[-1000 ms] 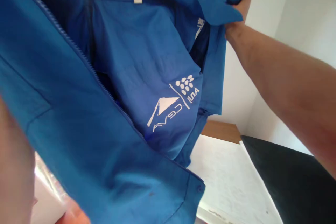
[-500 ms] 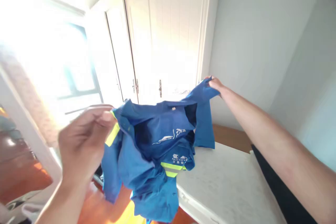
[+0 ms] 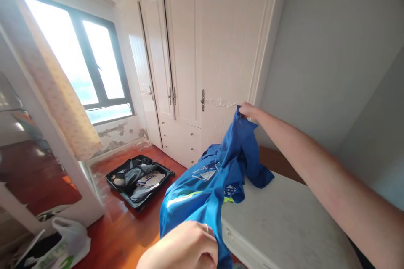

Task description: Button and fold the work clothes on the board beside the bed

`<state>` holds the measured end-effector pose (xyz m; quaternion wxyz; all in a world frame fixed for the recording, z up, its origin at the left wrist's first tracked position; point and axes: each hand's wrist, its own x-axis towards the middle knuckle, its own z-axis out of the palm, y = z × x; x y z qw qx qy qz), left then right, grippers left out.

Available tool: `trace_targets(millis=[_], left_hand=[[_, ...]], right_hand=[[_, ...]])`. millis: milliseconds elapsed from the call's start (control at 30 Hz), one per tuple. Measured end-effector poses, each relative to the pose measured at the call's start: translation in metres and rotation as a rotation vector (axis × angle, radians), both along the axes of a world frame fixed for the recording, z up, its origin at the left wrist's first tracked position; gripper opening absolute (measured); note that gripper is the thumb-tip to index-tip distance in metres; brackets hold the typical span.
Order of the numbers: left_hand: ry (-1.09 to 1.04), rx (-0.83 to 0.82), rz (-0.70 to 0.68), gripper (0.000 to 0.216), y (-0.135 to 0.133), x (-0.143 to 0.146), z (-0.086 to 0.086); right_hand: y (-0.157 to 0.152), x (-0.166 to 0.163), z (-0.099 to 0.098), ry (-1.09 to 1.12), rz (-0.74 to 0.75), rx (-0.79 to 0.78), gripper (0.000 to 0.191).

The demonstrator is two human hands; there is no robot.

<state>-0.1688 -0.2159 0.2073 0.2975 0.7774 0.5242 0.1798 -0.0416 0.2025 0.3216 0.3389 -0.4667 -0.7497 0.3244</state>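
A blue work jacket (image 3: 208,185) with white logos and a yellow reflective stripe hangs stretched between my two hands. My right hand (image 3: 248,111) is held far out, pinching one end of the jacket high in front of the wardrobe. My left hand (image 3: 186,248) is low and close to me, closed on the jacket's lower end. Part of the jacket drapes onto the corner of a bare white mattress (image 3: 284,222).
A white wardrobe (image 3: 202,63) with metal handles stands ahead. An open black suitcase (image 3: 139,180) with clothes lies on the red wood floor. A window (image 3: 82,63) with a pale curtain (image 3: 59,101) is at the left. A white plastic bag (image 3: 59,246) sits at the lower left.
The jacket has gone from held up close before my face to lowered over the mattress corner. My left hand dropped low; my right hand stayed extended.
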Motion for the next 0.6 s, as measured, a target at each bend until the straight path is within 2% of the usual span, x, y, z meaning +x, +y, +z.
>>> trace_targets(millis=[67,167,233,267,333,433,500,600], left_hand=[[-0.03,0.038,0.013,0.021,0.013,0.004,-0.013],[-0.131,0.087,0.027,0.023,0.036,0.01,-0.031],[-0.195,0.098,0.058,0.025,0.048,0.019,-0.041],[-0.225,0.096,0.071,0.024,0.052,0.023,-0.047],[-0.283,0.081,0.078,0.018,0.056,0.028,-0.055],[-0.364,0.141,0.134,0.009,0.054,0.017,-0.063],[-0.365,0.276,0.324,0.015,0.052,-0.003,-0.067],[-0.165,0.392,0.664,0.032,0.051,-0.037,-0.084]], right_hand=[[0.007,-0.022,0.024,0.113,-0.007,0.182,0.019],[0.016,-0.052,0.057,0.291,0.093,0.557,0.022],[0.022,-0.064,0.066,0.302,0.146,0.713,0.019],[0.025,-0.066,0.064,0.244,0.125,0.708,0.017],[0.029,-0.06,0.047,0.066,0.006,0.589,0.016],[0.03,-0.03,-0.002,-0.174,-0.182,0.35,0.012],[0.024,-0.003,-0.04,-0.258,-0.252,0.24,0.008],[0.005,0.037,-0.089,-0.372,-0.271,0.075,0.017]])
